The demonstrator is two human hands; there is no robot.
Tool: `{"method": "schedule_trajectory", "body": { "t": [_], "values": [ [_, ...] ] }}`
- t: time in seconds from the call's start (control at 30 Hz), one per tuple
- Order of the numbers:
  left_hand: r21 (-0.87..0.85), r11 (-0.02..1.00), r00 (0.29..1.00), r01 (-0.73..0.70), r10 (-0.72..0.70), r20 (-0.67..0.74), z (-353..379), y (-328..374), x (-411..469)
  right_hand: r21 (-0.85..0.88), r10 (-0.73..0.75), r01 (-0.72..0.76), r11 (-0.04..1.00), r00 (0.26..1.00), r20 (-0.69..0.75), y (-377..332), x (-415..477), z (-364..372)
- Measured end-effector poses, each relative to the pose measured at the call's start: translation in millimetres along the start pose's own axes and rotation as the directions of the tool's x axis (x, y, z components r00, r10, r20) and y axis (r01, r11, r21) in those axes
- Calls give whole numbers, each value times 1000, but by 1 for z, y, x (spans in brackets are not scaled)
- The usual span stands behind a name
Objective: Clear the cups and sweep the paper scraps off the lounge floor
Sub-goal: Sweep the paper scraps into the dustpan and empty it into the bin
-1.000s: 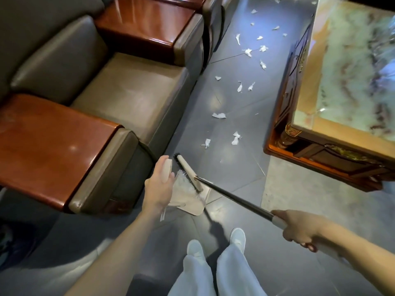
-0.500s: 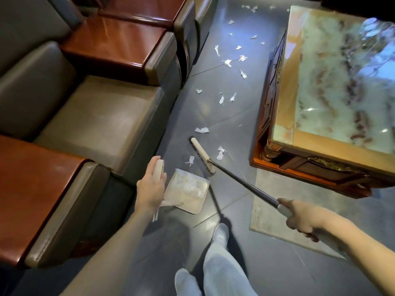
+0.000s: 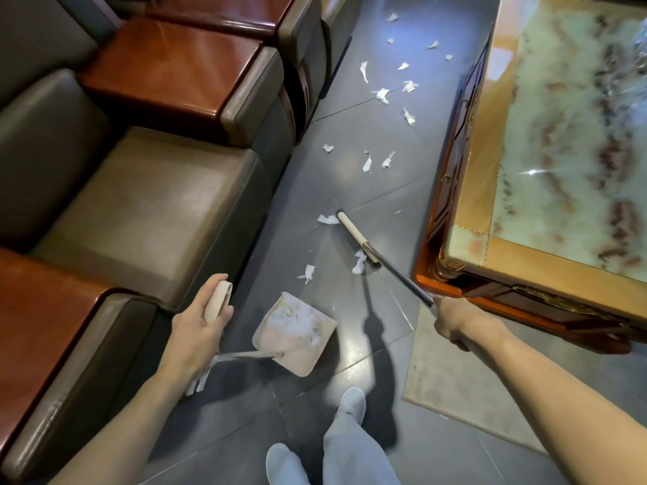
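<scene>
My left hand (image 3: pixel 201 323) grips the cream handle of a beige dustpan (image 3: pixel 297 339) that sits on the dark tiled floor and holds a heap of white paper scraps. My right hand (image 3: pixel 451 320) grips the black pole of a broom whose cream head (image 3: pixel 357 238) rests on the floor ahead of the pan. White paper scraps (image 3: pixel 359 264) lie beside the broom head, and several more scraps (image 3: pixel 383 94) are strewn farther along the aisle. No cups are in view.
A brown leather sofa (image 3: pixel 147 208) with red wooden armrests lines the left. A carved wooden coffee table (image 3: pixel 546 190) with a marble top stands on the right. A pale rug (image 3: pixel 455 379) lies under the table's near corner. My feet in white shoes stand below the dustpan.
The broom head has left the dustpan's mouth and reached forward along the aisle to the nearest scraps. I have stepped forward, and the dustpan has moved with me.
</scene>
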State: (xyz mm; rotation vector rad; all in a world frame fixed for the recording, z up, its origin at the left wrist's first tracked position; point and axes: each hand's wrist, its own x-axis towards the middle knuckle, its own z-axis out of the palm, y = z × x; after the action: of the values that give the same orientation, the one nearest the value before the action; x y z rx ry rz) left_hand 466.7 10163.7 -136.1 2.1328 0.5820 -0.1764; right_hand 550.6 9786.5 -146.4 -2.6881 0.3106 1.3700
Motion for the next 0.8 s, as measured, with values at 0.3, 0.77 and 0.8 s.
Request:
{"method": "schedule_trajectory", "body": {
  "t": [0.3,0.77,0.8],
  "values": [
    [-24,1000,995,10,-12,-100,9,-10,-5,75,-69,50,996,961,267,-36,1,37],
    [-72,996,997,-55,51,-56,9,22,73,3,-42,44,999,918,394,-67,-27,12],
    [-76,995,998,-60,58,-32,7,22,78,8,-37,36,999,917,397,-66,-32,6]
  ]
}}
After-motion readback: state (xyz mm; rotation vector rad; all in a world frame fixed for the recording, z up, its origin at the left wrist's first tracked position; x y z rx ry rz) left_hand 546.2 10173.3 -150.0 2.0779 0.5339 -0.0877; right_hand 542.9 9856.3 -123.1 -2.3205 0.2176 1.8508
